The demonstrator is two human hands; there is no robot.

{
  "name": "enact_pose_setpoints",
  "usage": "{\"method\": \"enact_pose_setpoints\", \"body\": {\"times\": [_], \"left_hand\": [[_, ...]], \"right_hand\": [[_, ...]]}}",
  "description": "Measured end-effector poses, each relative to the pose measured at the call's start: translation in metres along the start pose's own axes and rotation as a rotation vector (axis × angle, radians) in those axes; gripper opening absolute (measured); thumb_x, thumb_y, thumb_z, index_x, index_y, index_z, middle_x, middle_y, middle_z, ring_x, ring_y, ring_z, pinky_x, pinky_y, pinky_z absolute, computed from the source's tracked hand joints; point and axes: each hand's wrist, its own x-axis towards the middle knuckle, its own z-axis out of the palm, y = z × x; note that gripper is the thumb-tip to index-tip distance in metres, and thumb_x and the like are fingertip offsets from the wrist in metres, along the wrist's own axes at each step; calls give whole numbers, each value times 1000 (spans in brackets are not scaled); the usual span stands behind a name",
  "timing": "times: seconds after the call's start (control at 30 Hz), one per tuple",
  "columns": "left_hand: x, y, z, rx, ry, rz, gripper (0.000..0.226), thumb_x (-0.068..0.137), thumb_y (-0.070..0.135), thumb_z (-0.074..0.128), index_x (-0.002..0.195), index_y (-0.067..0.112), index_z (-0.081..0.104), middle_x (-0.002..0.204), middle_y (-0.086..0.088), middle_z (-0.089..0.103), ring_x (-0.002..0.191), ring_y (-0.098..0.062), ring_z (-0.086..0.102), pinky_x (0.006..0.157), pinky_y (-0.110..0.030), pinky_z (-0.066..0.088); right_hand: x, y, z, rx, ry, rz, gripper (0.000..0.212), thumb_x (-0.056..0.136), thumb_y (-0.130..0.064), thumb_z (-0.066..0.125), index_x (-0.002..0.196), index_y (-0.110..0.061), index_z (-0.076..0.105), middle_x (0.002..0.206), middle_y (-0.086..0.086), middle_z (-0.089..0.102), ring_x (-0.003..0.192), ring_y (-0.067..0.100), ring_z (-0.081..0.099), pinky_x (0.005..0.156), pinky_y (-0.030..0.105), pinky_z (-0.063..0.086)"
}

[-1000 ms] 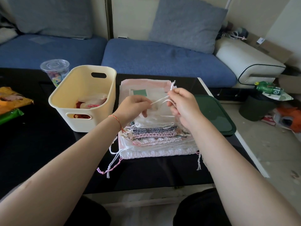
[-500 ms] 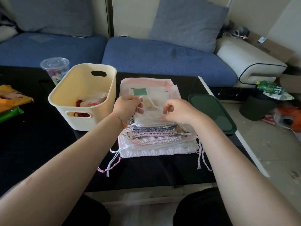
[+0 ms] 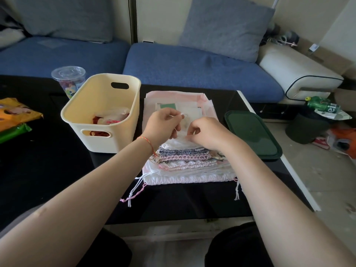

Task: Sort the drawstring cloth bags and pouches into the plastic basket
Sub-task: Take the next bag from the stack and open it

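We see a glossy black tabletop (image 3: 48,170), a smooth matt plastic basket (image 3: 115,143), gathered cloth pouches (image 3: 185,157) and a clear plastic cup (image 3: 69,81).

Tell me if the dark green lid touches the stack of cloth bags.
Apart. The head view shows bare black table between the dark green lid and the stack of cloth bags.

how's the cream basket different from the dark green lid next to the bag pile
The cream basket is tall and open-topped, with cut-out handles; the dark green lid lies flat and low. The basket stands left of the pile of drawstring bags and already holds a few pouches; the lid lies right of the pile with nothing on it. The basket is pale, the lid very dark. Both look plastic, have rounded corners and rest on the black table.
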Motion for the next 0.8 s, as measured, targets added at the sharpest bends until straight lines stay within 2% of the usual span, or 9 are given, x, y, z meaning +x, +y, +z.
{"method": "enact_pose_setpoints", "body": {"times": [0.1,0.2,0.27,0.33,0.47,0.53,0.6,0.67,0.8], "left_hand": [[1,-7,2,192,-5,21,10,92,16,62,85,11,66,56,0,60,39,-11,47,45,-17,40],[0,-8,0,327,-62,44,16,90,19,63,78,13,71,55,6,63,42,-6,52,51,-14,45],[-2,-4,0,373,-119,52,20,89,18,63,71,15,72,56,7,64,46,-4,54,54,-12,45],[-3,-1,0,373,-167,45,20,88,16,61,72,13,73,62,5,67,52,-4,56,57,-14,46],[-4,0,3,385,-219,103,19,86,23,68,83,5,76,79,-13,70,66,-11,54,69,-29,49],[-4,0,3,427,-217,134,24,89,28,67,79,7,76,70,-9,67,58,-4,52,59,-20,44],[-4,2,2,385,-211,100,23,92,27,64,82,11,77,65,3,65,52,2,52,54,-9,39],[-3,3,1,285,-201,41,23,93,27,63,85,11,77,66,4,65,53,1,52,55,-9,40],[-3,11,-3,100,-206,-102,34,91,31,65,84,-1,74,66,-3,64,53,-6,51,52,-17,41]], "right_hand": [[-4,-3,-9,107,-12,7,23,90,-34,68,74,-17,68,63,-14,56,61,5,52,55,24,38],[-9,-5,-17,246,-10,25,30,92,-36,66,70,-16,67,49,-21,54,48,-7,48,50,13,33],[-10,-5,-19,383,27,31,28,91,-39,66,74,-17,70,67,-15,65,69,-7,57,62,17,39],[-9,-3,-19,521,84,45,28,91,-39,66,75,-16,71,86,-2,71,90,7,63,77,26,46],[-4,1,-14,740,156,60,22,92,-30,65,75,-18,73,86,-10,70,94,11,63,85,33,49],[-2,1,-12,915,152,51,14,93,-27,65,89,-21,76,94,-3,71,96,15,65,84,32,51],[-1,0,-11,1091,140,31,17,95,-21,62,108,-23,72,101,3,70,97,18,67,82,28,52],[1,2,-9,1039,156,20,24,93,-12,61,113,-23,67,103,5,72,98,19,69,88,30,54],[-1,0,-3,692,131,81,30,84,-5,59,106,-25,64,100,3,72,95,16,69,94,38,54]]}}
